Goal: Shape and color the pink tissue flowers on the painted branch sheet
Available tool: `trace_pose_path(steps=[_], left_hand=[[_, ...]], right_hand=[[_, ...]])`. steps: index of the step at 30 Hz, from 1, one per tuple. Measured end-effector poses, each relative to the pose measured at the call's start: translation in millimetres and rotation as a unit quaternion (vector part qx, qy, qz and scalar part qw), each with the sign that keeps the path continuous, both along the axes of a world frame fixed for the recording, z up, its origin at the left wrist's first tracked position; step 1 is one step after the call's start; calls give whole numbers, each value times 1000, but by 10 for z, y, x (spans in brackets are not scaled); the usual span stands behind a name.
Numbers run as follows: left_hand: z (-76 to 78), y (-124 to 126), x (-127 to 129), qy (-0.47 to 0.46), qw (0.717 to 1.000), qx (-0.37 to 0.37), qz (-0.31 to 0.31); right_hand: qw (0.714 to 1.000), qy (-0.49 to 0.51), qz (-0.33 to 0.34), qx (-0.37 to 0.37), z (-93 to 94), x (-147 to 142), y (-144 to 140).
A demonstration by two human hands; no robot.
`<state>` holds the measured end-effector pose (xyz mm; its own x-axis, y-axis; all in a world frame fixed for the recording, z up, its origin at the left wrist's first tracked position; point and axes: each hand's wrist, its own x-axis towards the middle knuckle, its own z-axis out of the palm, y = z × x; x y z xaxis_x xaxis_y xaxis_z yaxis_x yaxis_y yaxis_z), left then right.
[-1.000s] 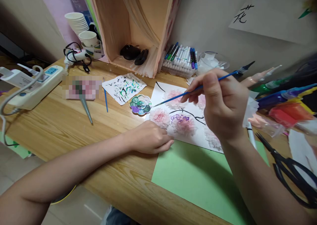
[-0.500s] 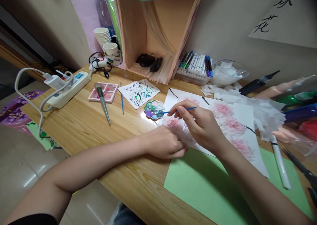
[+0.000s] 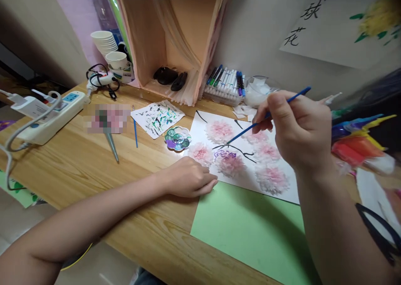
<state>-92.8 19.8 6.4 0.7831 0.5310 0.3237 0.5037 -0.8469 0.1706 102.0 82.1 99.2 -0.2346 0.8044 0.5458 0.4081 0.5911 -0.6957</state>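
Note:
My right hand [image 3: 297, 126] pinches a thin blue paintbrush [image 3: 269, 114], raised over a white sheet [image 3: 253, 184]. The brush tip is close to a black branch line above a pink tissue flower [image 3: 232, 166] that carries purple strokes on its upper left. Several other pink-and-white flowers are on the sheet. Curled closed, my left hand [image 3: 188, 178] lies at the sheet's lower left corner with nothing visible in it. Just above it sits a flower-shaped palette [image 3: 177, 138] with purple and green paint. Green paper [image 3: 244, 235] lies beneath the sheet.
Left of the palette are a paint-smeared white paper [image 3: 159, 118], a second blue brush [image 3: 135, 130] and a large grey-green brush [image 3: 111, 145]. A power strip [image 3: 50, 120] stands far left. Markers [image 3: 225, 80] and a pink box [image 3: 166, 38] line the back; black scissors [image 3: 379, 230] lie right.
My right hand has moved right and away from the palette, carrying the paintbrush over the white sheet. My left hand stays resting by the sheet's corner. The view has shifted right.

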Motion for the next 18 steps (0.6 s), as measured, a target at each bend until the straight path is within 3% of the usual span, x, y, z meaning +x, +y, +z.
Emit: trace_pose_path(steps=[7,18], left_hand=[[9,16,-11,19,1000,-10,2],[23,18,-3,39,999,-33,0]], right_hand=[[991,-124,58,7,0,11,24],[986,-149,70,6,-28,-65,7]])
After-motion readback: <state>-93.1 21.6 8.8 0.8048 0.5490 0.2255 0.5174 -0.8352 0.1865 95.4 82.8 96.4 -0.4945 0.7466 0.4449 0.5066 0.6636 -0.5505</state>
